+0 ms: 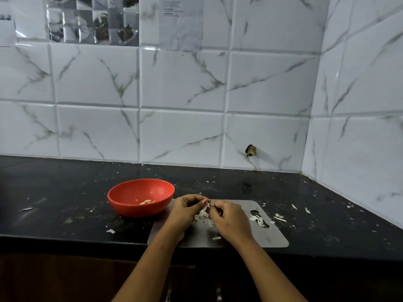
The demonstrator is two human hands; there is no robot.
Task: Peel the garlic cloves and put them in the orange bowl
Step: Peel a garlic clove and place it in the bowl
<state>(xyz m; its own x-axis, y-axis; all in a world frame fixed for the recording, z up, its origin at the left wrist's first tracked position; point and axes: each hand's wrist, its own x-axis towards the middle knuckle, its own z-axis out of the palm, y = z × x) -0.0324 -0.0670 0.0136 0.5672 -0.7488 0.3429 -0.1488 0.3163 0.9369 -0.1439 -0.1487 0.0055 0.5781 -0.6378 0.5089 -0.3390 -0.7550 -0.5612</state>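
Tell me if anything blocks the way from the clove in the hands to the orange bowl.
Nothing visible does. The left hand and right hand hold the clove over the board; the bowl sits open close beside the left hand.

Can't really see the garlic clove [206, 207], it's buried between my left hand [185, 211] and right hand [231, 219], only papery skin pokes out. The bits in the orange bowl [122, 202] are too small to count. My left wrist covers the near-left corner of the steel board [272, 236]. The printed sheet [182, 12] on the wall is cut off up top, text way too tiny to read.
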